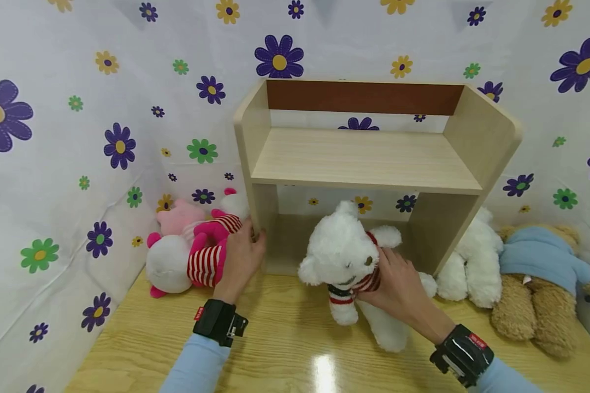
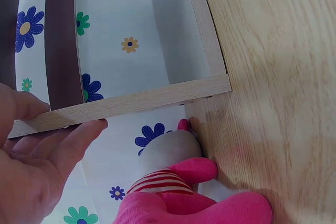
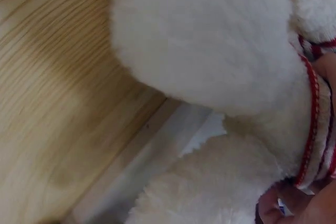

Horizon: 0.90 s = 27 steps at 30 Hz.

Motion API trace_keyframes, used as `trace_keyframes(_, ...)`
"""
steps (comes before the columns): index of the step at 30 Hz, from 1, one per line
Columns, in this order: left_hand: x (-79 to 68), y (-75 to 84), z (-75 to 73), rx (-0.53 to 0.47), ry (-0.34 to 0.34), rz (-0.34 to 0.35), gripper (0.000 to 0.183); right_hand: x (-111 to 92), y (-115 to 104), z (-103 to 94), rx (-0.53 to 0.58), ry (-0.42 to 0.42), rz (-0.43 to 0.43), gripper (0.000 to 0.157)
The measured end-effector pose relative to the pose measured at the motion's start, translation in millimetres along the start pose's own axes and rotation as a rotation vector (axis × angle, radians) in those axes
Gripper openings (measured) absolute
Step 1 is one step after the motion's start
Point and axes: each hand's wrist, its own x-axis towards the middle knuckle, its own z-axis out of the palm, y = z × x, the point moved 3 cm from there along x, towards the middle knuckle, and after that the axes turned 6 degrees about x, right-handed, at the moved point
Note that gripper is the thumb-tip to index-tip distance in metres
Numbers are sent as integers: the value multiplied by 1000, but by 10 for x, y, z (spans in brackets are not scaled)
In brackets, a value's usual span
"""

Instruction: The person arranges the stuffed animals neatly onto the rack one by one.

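A small wooden shelf [image 1: 364, 158] stands on the table. My left hand [image 1: 241, 256] grips the front edge of its left side panel [image 2: 131, 103], thumb on one face and fingers on the other. In front of the lower compartment, my right hand [image 1: 398, 284] holds a white teddy bear [image 1: 336, 245] round its striped knitted sweater. The bear leans to the left, legs down towards the table. In the right wrist view its white fur [image 3: 205, 35] fills much of the picture, with the fingers [image 3: 310, 203] curled at the sweater's edge.
Pink-and-white plush toys [image 1: 169, 265] in striped clothes lie left of the shelf. Right of it sit another white plush [image 1: 472, 267] and a brown bear [image 1: 536, 289] in a blue top. A flowered cloth [image 1: 54, 191] hangs behind the wooden table [image 1: 142, 349].
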Motion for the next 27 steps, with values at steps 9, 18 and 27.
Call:
trace_keyframes(9, -1, -1, 26, -6, 3, 5, 35, 207, 88, 136, 260, 113, 60, 89)
trace_keyframes(18, -14, -14, 41, 8, -8, -18, 35, 341, 92, 284, 422, 158, 128, 87)
trace_keyframes(27, -21, -36, 44, 4, -22, -14, 42, 531, 56, 483, 487, 209, 204, 83)
